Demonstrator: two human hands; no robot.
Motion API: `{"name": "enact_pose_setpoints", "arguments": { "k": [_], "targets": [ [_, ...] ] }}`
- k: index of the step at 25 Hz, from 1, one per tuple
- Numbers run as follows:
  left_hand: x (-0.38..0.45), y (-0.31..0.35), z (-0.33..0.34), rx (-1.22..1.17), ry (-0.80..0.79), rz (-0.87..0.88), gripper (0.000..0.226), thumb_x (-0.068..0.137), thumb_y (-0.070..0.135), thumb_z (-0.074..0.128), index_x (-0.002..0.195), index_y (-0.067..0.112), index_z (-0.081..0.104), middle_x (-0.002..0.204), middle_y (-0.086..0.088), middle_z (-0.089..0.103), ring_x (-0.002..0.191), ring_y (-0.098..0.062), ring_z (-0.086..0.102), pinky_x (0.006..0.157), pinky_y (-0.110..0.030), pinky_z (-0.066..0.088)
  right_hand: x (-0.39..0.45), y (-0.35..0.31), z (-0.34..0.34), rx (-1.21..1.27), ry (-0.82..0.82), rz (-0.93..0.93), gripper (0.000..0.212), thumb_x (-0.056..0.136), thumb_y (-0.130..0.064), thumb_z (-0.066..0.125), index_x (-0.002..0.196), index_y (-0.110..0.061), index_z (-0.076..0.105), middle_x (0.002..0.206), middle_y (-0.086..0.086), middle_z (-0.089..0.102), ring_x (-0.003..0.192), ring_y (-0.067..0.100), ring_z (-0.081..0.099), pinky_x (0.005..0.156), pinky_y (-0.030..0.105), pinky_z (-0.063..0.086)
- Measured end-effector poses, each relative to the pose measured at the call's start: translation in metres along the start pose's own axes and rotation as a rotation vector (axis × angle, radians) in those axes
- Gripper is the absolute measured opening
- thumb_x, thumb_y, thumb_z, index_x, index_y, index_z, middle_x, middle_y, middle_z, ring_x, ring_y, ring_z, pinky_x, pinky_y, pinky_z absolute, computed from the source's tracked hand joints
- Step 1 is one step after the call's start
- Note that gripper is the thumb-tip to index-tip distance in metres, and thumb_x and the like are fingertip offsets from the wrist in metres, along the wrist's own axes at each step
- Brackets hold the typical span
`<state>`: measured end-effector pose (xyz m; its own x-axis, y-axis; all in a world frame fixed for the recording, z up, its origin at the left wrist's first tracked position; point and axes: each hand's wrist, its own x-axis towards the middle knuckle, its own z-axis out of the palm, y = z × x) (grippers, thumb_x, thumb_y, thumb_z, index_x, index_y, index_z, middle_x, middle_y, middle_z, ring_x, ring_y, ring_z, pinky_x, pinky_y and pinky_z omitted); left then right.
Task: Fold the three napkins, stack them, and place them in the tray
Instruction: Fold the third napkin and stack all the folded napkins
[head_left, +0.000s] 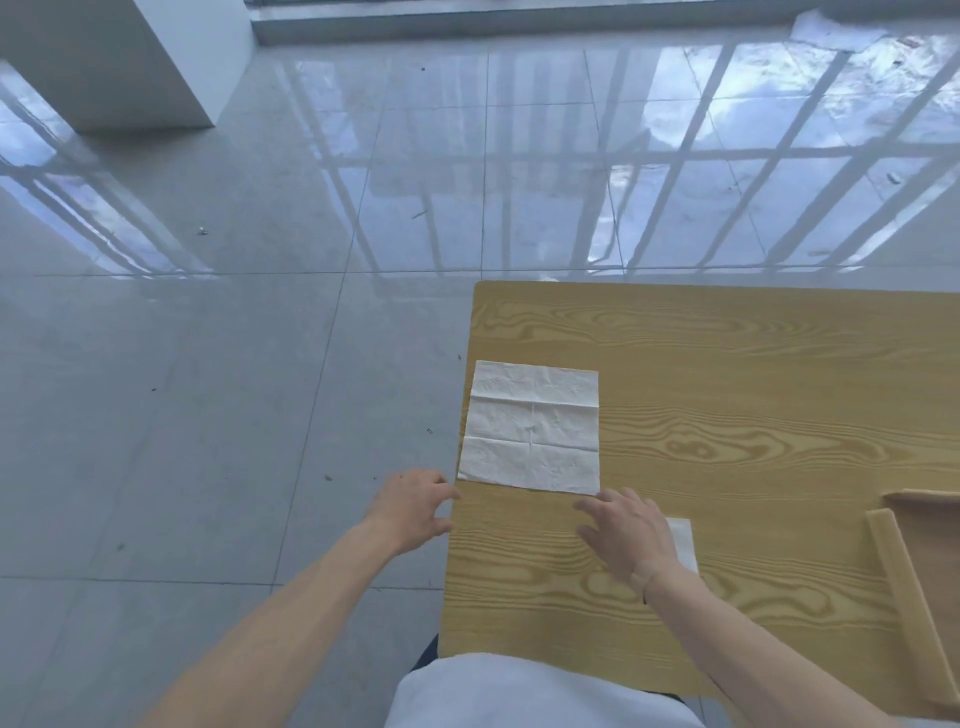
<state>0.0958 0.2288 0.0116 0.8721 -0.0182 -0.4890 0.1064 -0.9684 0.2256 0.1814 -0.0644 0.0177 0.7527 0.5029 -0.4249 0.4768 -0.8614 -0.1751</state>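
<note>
Left hand (413, 506): fingers spread and slightly curled, holding nothing. It sits at the table's left edge, fingertips just short of the near-left corner of the unfolded napkin (532, 431); contact with the paper cannot be confirmed.

Right hand (626, 525): palm down over the table, fingers loosely splayed, nothing gripped. Fingertips lie just beside the near-right corner of the same napkin; whether they touch it cannot be told. A thin band shows at the right wrist.

Unfolded napkin: white, flat, one sheet, crease lines dividing it into a grid of six panels. It lies at the left side of the table, its left edge overhanging the table's rim slightly.

Folded napkin (683, 540): a smaller white piece, mostly hidden behind the right hand, lying flat on the table. How many layers it has cannot be told.

Tray (898, 566): wooden, at the right frame edge, only its left rail and part of its floor in view.

No writing, brand or label legible anywhere.

Table (753, 364): light wood-grain laminate, rounded far-left corner. Floor (208, 364): glossy grey tile reflecting window bars and sky. A white pillar (130, 57) stands at upper left.
</note>
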Motion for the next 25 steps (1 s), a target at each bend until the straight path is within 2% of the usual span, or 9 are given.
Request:
{"name": "enact_pose_setpoints", "arguments": {
  "k": [4,10,14,16,19,21,23,25],
  "targets": [
    [0.019,-0.012,-0.001,-0.022,0.041,0.089,0.039,0.092,0.043,0.062,0.128,0.031,0.06,0.129,0.009,0.059,0.121,-0.015,0.05,0.102,-0.032,0.036,0.012,-0.007,-0.002,-0.039,0.032,0.034,0.031,0.099,-0.034,0.049,0.129,-0.039,0.057,0.124,-0.013,0.061,0.111,0.016,0.051,0.089,0.031,0.042],
    [0.043,-0.007,-0.001,-0.014,0.145,0.147,0.034,0.091,0.035,0.064,0.124,0.026,0.063,0.126,0.005,0.059,0.121,-0.017,0.049,0.102,-0.033,0.036,0.03,-0.015,-0.003,-0.079,0.073,0.069,0.033,0.099,-0.033,0.048,0.131,-0.036,0.056,0.134,-0.01,0.056,0.12,0.019,0.048,0.092,0.033,0.039],
    [0.054,0.0,0.001,0.029,0.196,0.167,0.027,0.086,0.029,0.07,0.112,0.022,0.068,0.117,0.001,0.063,0.11,-0.024,0.055,0.093,-0.038,0.042,0.036,-0.015,0.004,-0.095,0.083,0.072,0.032,0.098,-0.033,0.048,0.128,-0.032,0.058,0.13,-0.01,0.058,0.118,0.019,0.049,0.093,0.033,0.037],
    [0.058,0.003,0.003,0.041,0.233,0.166,0.02,0.082,0.027,0.075,0.1,0.02,0.07,0.106,-0.001,0.065,0.098,-0.026,0.06,0.084,-0.04,0.046,0.036,-0.013,0.005,-0.064,0.107,0.073,0.026,0.095,-0.03,0.055,0.119,-0.028,0.064,0.122,-0.008,0.064,0.112,0.022,0.054,0.089,0.035,0.04],
    [0.058,0.005,0.007,0.027,0.299,0.196,0.013,0.08,0.025,0.079,0.08,0.02,0.068,0.09,0.0,0.064,0.082,-0.024,0.06,0.071,-0.038,0.049,0.036,-0.012,0.007,-0.03,0.2,0.06,0.013,0.078,-0.016,0.078,0.088,-0.021,0.073,0.091,-0.004,0.072,0.086,0.026,0.063,0.072,0.037,0.048],
    [0.057,0.004,0.01,0.002,0.319,0.209,0.015,0.082,0.027,0.078,0.076,0.02,0.066,0.088,0.002,0.063,0.079,-0.022,0.059,0.07,-0.036,0.048,0.037,-0.011,0.01,-0.052,0.264,0.02,0.022,0.065,-0.006,0.086,0.073,-0.02,0.071,0.074,-0.005,0.068,0.073,0.025,0.063,0.064,0.036,0.05],
    [0.055,0.004,0.01,-0.038,0.325,0.198,0.014,0.083,0.025,0.077,0.075,0.02,0.067,0.089,0.003,0.064,0.079,-0.021,0.06,0.069,-0.035,0.046,0.038,-0.008,0.013,-0.059,0.306,-0.025,0.027,0.06,-0.003,0.087,0.067,-0.02,0.068,0.066,-0.005,0.065,0.068,0.024,0.061,0.062,0.036,0.05],
    [0.052,0.005,0.01,-0.111,0.339,0.178,0.009,0.083,0.022,0.077,0.078,0.019,0.07,0.089,0.003,0.066,0.079,-0.021,0.061,0.069,-0.034,0.045,0.039,-0.005,0.015,-0.027,0.327,-0.048,0.024,0.062,-0.007,0.088,0.069,-0.02,0.069,0.067,-0.006,0.065,0.07,0.023,0.061,0.064,0.036,0.05]
  ]
}}
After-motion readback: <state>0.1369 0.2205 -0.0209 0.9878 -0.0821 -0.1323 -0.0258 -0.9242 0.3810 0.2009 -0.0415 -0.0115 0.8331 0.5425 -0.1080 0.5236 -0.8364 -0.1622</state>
